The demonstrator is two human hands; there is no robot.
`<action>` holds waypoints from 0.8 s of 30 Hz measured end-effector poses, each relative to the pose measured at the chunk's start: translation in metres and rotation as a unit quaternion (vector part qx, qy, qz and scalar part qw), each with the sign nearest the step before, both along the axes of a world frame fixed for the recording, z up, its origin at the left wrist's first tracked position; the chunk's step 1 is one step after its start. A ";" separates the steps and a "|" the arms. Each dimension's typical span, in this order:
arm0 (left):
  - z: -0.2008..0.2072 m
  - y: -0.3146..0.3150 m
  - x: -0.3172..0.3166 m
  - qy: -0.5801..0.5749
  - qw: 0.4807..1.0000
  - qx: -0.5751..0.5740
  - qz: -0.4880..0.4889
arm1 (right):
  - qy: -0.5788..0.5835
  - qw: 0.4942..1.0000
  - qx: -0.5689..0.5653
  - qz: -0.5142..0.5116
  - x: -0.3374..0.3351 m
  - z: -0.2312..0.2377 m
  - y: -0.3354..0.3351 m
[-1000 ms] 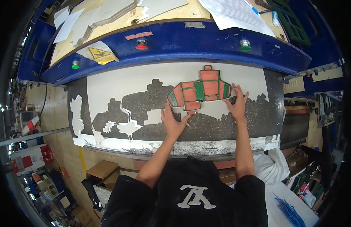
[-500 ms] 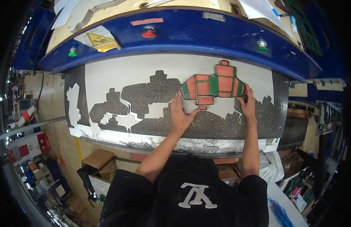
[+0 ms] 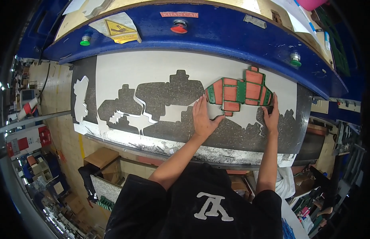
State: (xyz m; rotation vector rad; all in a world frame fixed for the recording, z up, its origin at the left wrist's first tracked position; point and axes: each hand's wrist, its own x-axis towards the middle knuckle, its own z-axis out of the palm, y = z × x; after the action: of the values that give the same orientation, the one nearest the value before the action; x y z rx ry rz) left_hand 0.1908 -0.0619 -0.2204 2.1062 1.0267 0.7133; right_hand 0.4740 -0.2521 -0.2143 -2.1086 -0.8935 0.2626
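A cutting die [image 3: 230, 93] with orange-red foam panels and green edges lies on the pale sheet [image 3: 149, 61], right of a large cut-out gap. My left hand [image 3: 205, 119] grips its left end, fingers along the edge and thumb beside the small lower tab. At the right end, my right hand [image 3: 271, 117] holds the corner between thumb and fingers. Dark, speckled board [image 3: 175, 129] shows through the stepped gaps in the sheet. The underside of the die is hidden.
A blue press beam [image 3: 153, 35] with a red button [image 3: 179, 26] and green buttons [image 3: 295, 59] spans the far side. Curled sheet scraps [image 3: 80, 99] lie at the left. A worn white strip [image 3: 161, 148] borders the near edge. A cardboard box [image 3: 101, 156] stands below left.
The view has shifted, so the scene sits farther right. Against the sheet, the die has moved slightly right and toward me, with both hands staying at its ends.
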 end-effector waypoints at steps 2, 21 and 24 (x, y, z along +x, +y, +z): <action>0.000 0.000 0.000 0.005 1.000 0.008 -0.002 | 0.006 1.000 -0.009 0.008 0.002 0.001 0.000; -0.002 -0.001 0.000 0.026 0.999 0.025 0.007 | -0.034 0.999 0.013 0.016 0.007 -0.011 -0.006; 0.002 0.001 0.001 0.019 0.999 0.028 -0.001 | 0.017 1.000 0.004 -0.020 0.007 -0.012 -0.005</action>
State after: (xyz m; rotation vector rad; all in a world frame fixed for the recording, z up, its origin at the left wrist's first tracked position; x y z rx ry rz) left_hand 0.1918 -0.0610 -0.2184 2.1762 1.0367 0.7110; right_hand 0.4809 -0.2574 -0.2267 -2.1056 -0.8295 0.2718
